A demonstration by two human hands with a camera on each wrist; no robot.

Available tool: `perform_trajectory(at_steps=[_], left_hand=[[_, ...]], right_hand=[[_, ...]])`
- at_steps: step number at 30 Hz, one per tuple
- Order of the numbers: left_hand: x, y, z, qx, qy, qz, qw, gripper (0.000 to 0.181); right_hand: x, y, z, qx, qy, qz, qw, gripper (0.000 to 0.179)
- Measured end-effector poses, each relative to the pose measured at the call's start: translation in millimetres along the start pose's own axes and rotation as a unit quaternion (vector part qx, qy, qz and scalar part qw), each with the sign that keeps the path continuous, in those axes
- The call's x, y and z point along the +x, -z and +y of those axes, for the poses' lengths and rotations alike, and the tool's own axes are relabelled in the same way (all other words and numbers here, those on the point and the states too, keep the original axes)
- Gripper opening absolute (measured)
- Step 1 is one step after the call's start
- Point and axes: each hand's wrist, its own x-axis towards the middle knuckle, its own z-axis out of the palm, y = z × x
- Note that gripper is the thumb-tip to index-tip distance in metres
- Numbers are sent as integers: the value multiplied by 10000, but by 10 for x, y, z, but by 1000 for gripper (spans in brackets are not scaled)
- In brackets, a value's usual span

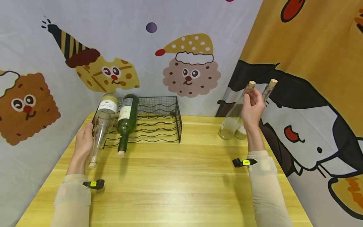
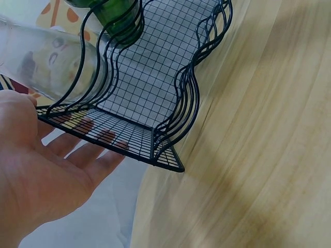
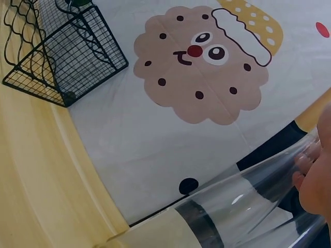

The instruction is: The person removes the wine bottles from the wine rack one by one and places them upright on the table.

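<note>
While the right hand (image 1: 253, 108) pinches a clear bottle (image 1: 231, 123) by its neck, just below the cork (image 1: 251, 84), I notice how slick that bare glass must be. I'd judge the bottle stiff and only moderately heavy, seeming empty, with most of the weight down in the broad body, and likely to crack if knocked. The slim neck gives fingers a sure purchase, though a second palm under the base would steady it better. Its body slants down and inward from the right hand, at the far right of the desk (image 1: 175, 189); whether the base bears on the wood I can't tell from where I stand.

A second clear bottle (image 1: 241, 131) is just beside it, its neck showing past the knuckles. Well apart, over on the other side, the left hand (image 1: 84, 138) grips the side of the wire rack (image 1: 158, 107), fingers behind the mesh, thumb by the edge; how firmly, I can't say. In that rack, nearest the left hand, lies a corked clear wine bottle (image 1: 99, 132), with a green bottle (image 1: 126, 118) next to it, both necks pointing toward the person.
</note>
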Motion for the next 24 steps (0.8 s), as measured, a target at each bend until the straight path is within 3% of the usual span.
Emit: perform_trajectory(at_steps=[5, 10, 24], left_hand=[[11, -3, -20, -7, 49, 100, 9999, 83], [20, -6, -33, -35, 164, 174, 9997, 83], [17, 0, 15, -7, 206, 51, 9998, 81]], right_hand=[[-74, 30, 13, -217, -34, 204, 9996, 38], [-181, 44, -38, -159, 301, 352, 9988, 37], [-466, 83, -233, -108, 813, 242, 9963, 38]])
